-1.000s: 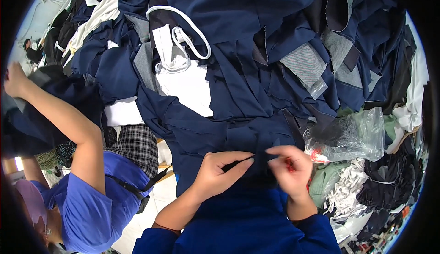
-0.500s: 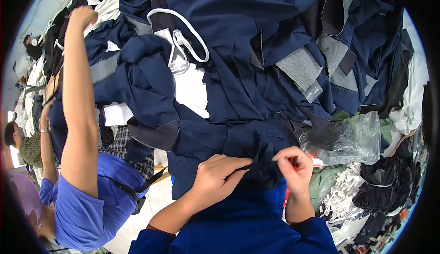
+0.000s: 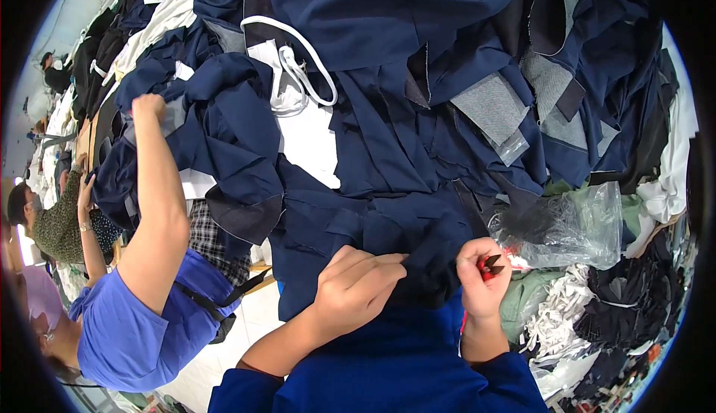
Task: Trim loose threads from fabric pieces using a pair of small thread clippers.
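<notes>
My left hand (image 3: 360, 285) pinches a dark navy garment (image 3: 328, 215) at the table's near edge, fingers closed on the cloth just in front of my body. Small red thread snips (image 3: 490, 267) with dark blades lie in my closed right hand (image 3: 481, 282), to the right of the gathered fabric. The blades point out between thumb and fingers, apart from the cloth. Folds hide the exact spot where my left fingertips meet the fabric.
Navy garments with grey-lined pieces (image 3: 488, 111) heap up ahead. White cord (image 3: 309, 77) loops over white cloth. On the right are a clear plastic bag (image 3: 582, 227) and white scraps (image 3: 559, 312). At left, a co-worker in a blue shirt (image 3: 142, 323) reaches into the pile.
My right hand has turned, bringing the snips' blades into view. My left hand has shifted slightly, still gripping the cloth. The co-worker's raised arm has lowered onto the navy pile.
</notes>
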The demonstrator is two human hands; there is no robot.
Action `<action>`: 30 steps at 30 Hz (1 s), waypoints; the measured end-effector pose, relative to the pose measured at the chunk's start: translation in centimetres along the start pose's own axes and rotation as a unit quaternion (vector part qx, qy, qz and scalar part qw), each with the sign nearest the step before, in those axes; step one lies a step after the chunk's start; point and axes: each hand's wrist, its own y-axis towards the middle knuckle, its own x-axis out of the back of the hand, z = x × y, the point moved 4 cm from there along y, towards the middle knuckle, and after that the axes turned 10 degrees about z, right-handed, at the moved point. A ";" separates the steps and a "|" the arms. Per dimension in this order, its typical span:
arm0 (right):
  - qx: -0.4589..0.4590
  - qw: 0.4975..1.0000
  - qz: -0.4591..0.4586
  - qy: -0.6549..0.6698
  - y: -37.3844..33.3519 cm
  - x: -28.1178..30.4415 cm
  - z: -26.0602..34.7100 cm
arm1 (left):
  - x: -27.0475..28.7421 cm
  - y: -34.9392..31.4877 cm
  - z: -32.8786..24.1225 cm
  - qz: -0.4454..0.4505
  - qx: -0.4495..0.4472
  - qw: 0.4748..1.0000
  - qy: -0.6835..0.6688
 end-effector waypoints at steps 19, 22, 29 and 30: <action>-0.025 0.999 -0.011 0.019 -0.1 -0.3 -0.6 | -0.3 -0.8 -0.3 0.033 0.014 0.996 -0.082; -0.067 0.978 0.075 -0.185 1.0 -1.8 -0.8 | -0.3 -1.1 -0.8 0.082 0.024 0.982 -0.169; -0.027 0.948 0.222 -0.228 -0.8 -0.2 -1.4 | 4.0 -2.9 2.3 0.012 0.183 0.939 -0.292; 0.015 0.968 0.191 -0.164 -1.6 1.7 -0.9 | 4.5 -3.4 3.4 -0.018 0.220 0.939 -0.263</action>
